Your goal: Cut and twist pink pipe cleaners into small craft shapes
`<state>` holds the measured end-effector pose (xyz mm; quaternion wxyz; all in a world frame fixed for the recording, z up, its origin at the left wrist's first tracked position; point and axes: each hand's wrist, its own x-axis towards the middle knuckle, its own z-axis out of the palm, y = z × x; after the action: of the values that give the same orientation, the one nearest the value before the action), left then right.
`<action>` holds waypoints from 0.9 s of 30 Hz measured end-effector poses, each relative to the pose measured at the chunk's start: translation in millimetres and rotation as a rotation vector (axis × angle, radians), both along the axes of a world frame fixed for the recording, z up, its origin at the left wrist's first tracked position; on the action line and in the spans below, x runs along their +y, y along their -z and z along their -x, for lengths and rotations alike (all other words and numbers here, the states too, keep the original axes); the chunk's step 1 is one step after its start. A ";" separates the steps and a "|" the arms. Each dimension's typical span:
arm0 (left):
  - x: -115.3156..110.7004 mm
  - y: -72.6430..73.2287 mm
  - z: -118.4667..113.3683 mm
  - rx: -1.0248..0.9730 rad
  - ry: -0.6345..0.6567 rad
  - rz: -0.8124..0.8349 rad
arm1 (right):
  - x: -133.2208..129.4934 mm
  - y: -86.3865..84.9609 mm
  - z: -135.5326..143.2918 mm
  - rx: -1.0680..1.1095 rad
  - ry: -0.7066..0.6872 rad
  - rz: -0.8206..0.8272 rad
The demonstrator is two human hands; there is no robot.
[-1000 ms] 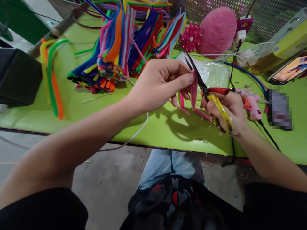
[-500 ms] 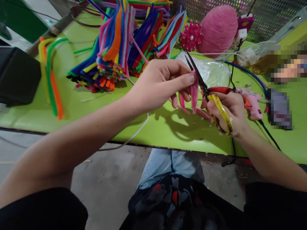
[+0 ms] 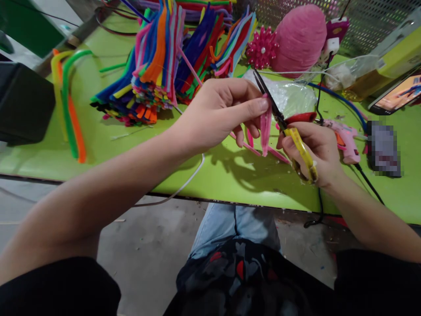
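left hand [image 3: 226, 116] pinches pink strip [image 3: 265, 127]; right hand [image 3: 312, 151] grips scissors [image 3: 279, 118].

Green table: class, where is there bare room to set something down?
Bare tabletop lies along the near edge, between the white cable and the right hand. Another patch lies between the orange strip and the piled strips. It is crowded at the back, from those piles to the pink egg shape, and around the glue gun.
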<state>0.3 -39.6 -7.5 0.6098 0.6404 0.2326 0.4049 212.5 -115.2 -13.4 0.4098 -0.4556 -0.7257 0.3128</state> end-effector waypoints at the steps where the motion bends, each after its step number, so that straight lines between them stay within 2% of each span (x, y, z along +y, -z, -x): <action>1: 0.4 0.6 0.1 0.001 0.004 0.002 | 0.2 0.2 0.1 0.011 -0.018 0.008; 5: -0.4 0.7 0.8 0.038 -0.014 0.013 | 1.7 -1.0 1.8 0.042 -0.075 -0.009; 11: -1.2 -3.6 -0.5 0.040 -0.006 0.034 | 2.3 -3.1 -0.8 -0.039 -0.027 -0.071; 15: 0.6 -3.7 -1.3 0.037 -0.002 0.046 | 2.2 -1.7 -2.8 -0.079 -0.026 -0.045; 27: 1.5 2.2 2.0 0.029 0.050 0.000 | 4.8 -3.4 -5.1 -0.151 -0.021 -0.064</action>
<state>-1.7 -38.1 -9.7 0.6163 0.6518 0.2253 0.3802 217.6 -110.4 -10.0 0.3650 -0.4568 -0.7688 0.2588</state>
